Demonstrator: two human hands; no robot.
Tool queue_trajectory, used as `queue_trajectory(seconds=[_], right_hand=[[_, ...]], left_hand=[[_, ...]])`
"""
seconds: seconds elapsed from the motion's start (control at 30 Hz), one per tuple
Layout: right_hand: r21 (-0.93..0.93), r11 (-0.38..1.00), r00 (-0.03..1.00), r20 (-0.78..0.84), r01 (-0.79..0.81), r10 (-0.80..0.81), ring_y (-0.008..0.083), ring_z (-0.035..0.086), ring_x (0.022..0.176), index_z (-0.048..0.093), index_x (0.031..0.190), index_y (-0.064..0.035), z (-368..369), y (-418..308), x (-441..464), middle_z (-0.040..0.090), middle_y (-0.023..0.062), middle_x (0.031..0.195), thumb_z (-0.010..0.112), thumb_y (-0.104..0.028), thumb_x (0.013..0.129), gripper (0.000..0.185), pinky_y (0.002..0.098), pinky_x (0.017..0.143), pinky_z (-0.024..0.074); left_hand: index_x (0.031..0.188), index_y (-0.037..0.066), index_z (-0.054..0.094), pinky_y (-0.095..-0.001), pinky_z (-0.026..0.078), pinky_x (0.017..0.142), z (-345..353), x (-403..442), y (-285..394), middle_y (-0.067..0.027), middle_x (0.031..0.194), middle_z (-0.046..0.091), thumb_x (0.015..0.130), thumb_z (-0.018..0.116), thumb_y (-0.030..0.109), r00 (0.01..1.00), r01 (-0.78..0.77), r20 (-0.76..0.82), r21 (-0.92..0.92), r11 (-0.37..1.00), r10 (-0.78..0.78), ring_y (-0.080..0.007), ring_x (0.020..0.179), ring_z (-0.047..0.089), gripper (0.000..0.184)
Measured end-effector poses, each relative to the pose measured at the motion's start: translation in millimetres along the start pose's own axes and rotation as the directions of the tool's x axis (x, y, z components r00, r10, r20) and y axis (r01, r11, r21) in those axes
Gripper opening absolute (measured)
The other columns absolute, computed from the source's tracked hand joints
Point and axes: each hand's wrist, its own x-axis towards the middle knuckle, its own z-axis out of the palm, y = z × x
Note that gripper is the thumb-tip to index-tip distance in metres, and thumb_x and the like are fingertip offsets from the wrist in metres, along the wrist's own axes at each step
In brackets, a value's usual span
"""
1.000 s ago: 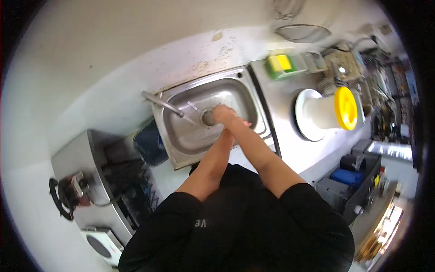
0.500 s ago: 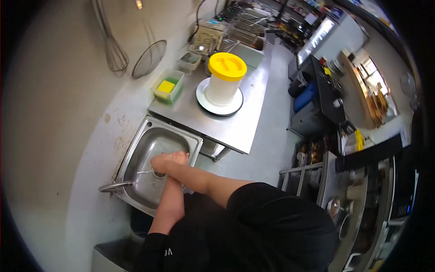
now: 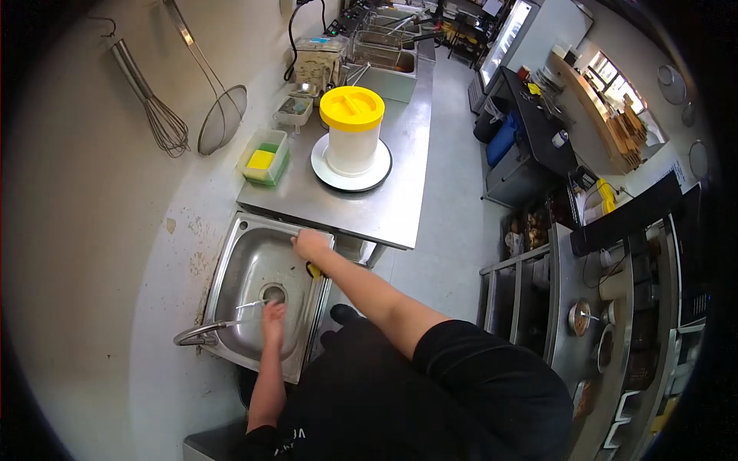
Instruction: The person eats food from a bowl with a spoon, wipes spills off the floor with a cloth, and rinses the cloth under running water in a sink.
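Note:
Over the steel sink [image 3: 250, 257], my two hands are apart. My left hand [image 3: 273, 316] is beside the round drain [image 3: 274, 293], fingers stretched out, near a thin stream of water [image 3: 250, 304]. The curved tap [image 3: 201, 333] reaches over the basin from the wall side. My right hand [image 3: 311, 245] is at the sink's far rim, close to the counter. Its fingers are curled in, and what they hold, if anything, is hidden. A small yellow and black item [image 3: 314, 270] shows just below that wrist, at the basin's side.
On the steel counter [image 3: 384, 219], a white tub with a yellow lid [image 3: 352, 138] stands on a plate [image 3: 327, 175]. Beside it is a plastic box [image 3: 265, 165] holding a yellow sponge. A whisk [image 3: 157, 115] and a strainer [image 3: 223, 121] hang on the wall. Shelving [image 3: 523, 300] stands right.
My hands were together over the drain and have separated. The right moved up to the far rim; the left stays low by the drain. The view has shifted slightly.

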Motion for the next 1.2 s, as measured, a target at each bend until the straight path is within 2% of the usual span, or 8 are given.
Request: queue_trajectory(seconds=[0.23, 0.3, 0.4, 0.83, 0.97, 1.1, 1.17, 1.2], right_hand=[[-0.202, 0.972, 0.987, 0.130, 0.117, -0.092, 0.0322, 0.063, 0.094, 0.067, 0.097, -0.0044, 41.0, 8.7, -17.2, 0.066, 0.0168, 0.099, 0.059, -0.022, 0.075, 0.029, 0.0403, 0.080, 0.0510], [-0.250, 0.931, 0.942, 0.274, 0.266, -0.196, 0.0310, 0.064, 0.093, 0.069, 0.089, -0.0051, 62.6, 0.0, -34.1, 0.067, 0.0152, 0.097, 0.058, -0.018, 0.074, 0.023, 0.0388, 0.078, 0.0513], [-0.236, 0.832, 0.774, 0.553, 0.501, -0.309, 0.0332, 0.064, 0.090, 0.066, 0.097, -0.0006, 38.7, -33.7, -90.3, 0.066, 0.0192, 0.095, 0.055, -0.013, 0.071, 0.030, 0.0411, 0.075, 0.0507], [-0.127, 0.777, 0.616, 0.692, 0.617, -0.376, 0.0347, 0.061, 0.092, 0.068, 0.090, 0.0023, 60.2, -31.7, -107.2, 0.065, 0.0202, 0.096, 0.058, -0.039, 0.078, 0.044, 0.0419, 0.079, 0.0476], [-0.096, 0.847, 0.672, 0.658, 0.523, -0.340, 0.0368, 0.061, 0.094, 0.066, 0.095, 0.0026, 60.6, -26.8, -105.1, 0.064, 0.0217, 0.098, 0.058, -0.043, 0.080, 0.049, 0.0423, 0.081, 0.0473], [-0.083, 0.868, 0.717, 0.605, 0.490, -0.347, 0.0370, 0.060, 0.094, 0.065, 0.099, 0.0019, 41.2, 0.5, -111.9, 0.064, 0.0221, 0.099, 0.057, -0.044, 0.081, 0.050, 0.0426, 0.082, 0.0471], [-0.020, 0.925, 0.784, 0.539, 0.378, -0.309, 0.0363, 0.060, 0.095, 0.064, 0.101, 0.0018, 24.2, 18.8, -108.1, 0.064, 0.0219, 0.099, 0.056, -0.043, 0.083, 0.049, 0.0424, 0.082, 0.0472], [-0.016, 0.930, 0.794, 0.527, 0.368, -0.304, 0.0363, 0.060, 0.095, 0.064, 0.101, 0.0018, 9.8, 29.5, -108.2, 0.064, 0.0219, 0.099, 0.056, -0.043, 0.083, 0.049, 0.0424, 0.082, 0.0472]], left_hand=[[0.100, 0.001, 0.057, -0.0396, 0.053, 0.072, -58.2, 29.4, 47.5, -0.0173, 0.095, 0.065, 0.093, 0.048, 0.025, 0.914, 0.400, -0.148, 0.159, 0.903, -0.379, -0.0298, 0.084, 0.066, 0.026], [0.088, 0.000, 0.061, -0.0375, 0.054, 0.065, -81.8, 40.9, 51.6, -0.0165, 0.085, 0.065, 0.091, 0.049, 0.025, 0.933, -0.015, -0.009, 0.998, 0.063, 0.361, -0.0263, 0.073, 0.066, 0.029], [0.084, 0.002, 0.064, -0.0370, 0.054, 0.066, -111.2, 56.5, 77.9, -0.0140, 0.085, 0.065, 0.089, 0.051, 0.024, 0.836, -0.002, 0.278, 0.864, -0.504, 0.473, -0.0274, 0.077, 0.067, 0.026], [0.079, 0.009, 0.068, -0.0400, 0.053, 0.072, -182.9, 75.4, 116.4, -0.0153, 0.088, 0.065, 0.086, 0.051, 0.015, 0.998, 0.046, -0.025, 0.915, -0.402, 0.056, -0.0295, 0.086, 0.065, 0.020], [0.081, 0.005, 0.068, -0.0375, 0.048, 0.074, -169.5, 39.9, 139.5, -0.0160, 0.074, 0.062, 0.084, 0.051, 0.016, 0.907, -0.109, 0.322, 0.801, -0.589, 0.271, -0.0324, 0.085, 0.059, 0.020], [0.076, 0.007, 0.068, -0.0400, 0.046, 0.067, -185.2, 44.3, 137.0, -0.0118, 0.075, 0.064, 0.085, 0.052, 0.020, 0.928, -0.110, 0.098, 0.994, 0.011, 0.360, -0.0263, 0.074, 0.061, 0.022], [0.089, 0.002, 0.067, -0.0456, 0.047, 0.075, -176.3, 40.5, 144.4, -0.0170, 0.083, 0.064, 0.085, 0.047, 0.015, 0.976, -0.217, 0.124, 0.548, -0.808, -0.178, -0.0315, 0.085, 0.062, 0.024], [0.089, 0.002, 0.067, -0.0456, 0.047, 0.075, -166.2, 38.6, 147.3, -0.0170, 0.083, 0.064, 0.085, 0.047, 0.015, 0.974, -0.226, 0.138, 0.538, -0.812, -0.180, -0.0315, 0.085, 0.062, 0.024]])
